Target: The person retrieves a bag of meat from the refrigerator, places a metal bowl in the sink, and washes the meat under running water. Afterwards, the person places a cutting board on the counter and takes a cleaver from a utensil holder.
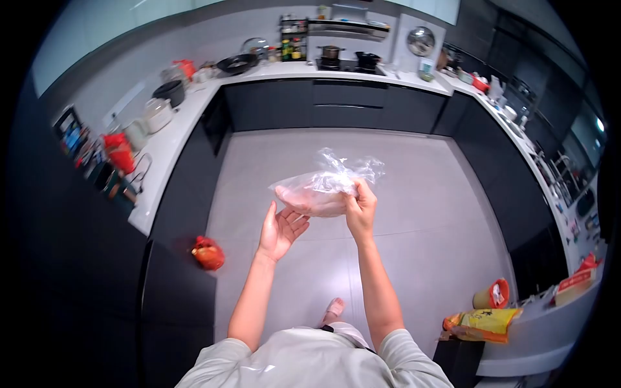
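Pinching the gathered film of a clear plastic bag [314, 194] between thumb and fingers, the right hand [361, 205] is holding the bag at its right end. The bag is hanging in the air in front of the torso, above the grey floor [272, 291] and well apart from the counters. Its loose, crumpled film is projecting upward and to the right, above the right hand. Pale pink contents are lying along the lower part of the bag; the film is obscuring their exact nature.

The left hand [278, 236] is facing palm-up under the left end of the bag, with the thumb spread away from the extended fingers. The left fingertips are reaching the lower edge of the bag; whether they are touching it cannot be told from this view. The left hand is not gripping anything.

Around the work position, a white countertop [187, 139] is running along the left side and the back. A pot [330, 53] is standing on the black hob [349, 67] at the back, and a black wok [237, 63] is resting to the left of the hob. A red bundle [207, 253] is sitting low at the left, near the dark cabinets [174, 213]. At the lower right, a yellow packet [485, 323] is lying just beside a red-rimmed bin [482, 299].
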Action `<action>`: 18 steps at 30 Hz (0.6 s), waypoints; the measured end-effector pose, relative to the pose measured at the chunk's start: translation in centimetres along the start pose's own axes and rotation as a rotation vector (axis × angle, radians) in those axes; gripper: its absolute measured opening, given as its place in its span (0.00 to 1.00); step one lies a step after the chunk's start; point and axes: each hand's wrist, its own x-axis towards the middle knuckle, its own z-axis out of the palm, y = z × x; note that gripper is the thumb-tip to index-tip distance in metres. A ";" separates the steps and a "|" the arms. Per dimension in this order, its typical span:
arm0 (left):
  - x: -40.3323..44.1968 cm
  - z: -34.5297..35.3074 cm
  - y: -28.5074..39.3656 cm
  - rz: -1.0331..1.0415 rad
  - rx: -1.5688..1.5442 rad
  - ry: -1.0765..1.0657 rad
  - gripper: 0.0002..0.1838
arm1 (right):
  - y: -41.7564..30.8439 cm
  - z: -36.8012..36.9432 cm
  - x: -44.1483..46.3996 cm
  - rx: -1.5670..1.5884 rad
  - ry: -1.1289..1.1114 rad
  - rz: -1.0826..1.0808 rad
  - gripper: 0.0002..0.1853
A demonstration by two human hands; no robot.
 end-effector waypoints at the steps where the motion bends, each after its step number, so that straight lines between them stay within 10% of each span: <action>1: 2.5 1.4 -1.5 -0.028 -0.017 -0.023 0.34 | 1.0 -2.2 1.3 -0.031 0.035 -0.021 0.05; 18: 34.9 20.9 -29.6 -0.608 -0.127 -0.339 0.31 | 12.1 -38.3 13.8 -0.512 0.548 0.027 0.08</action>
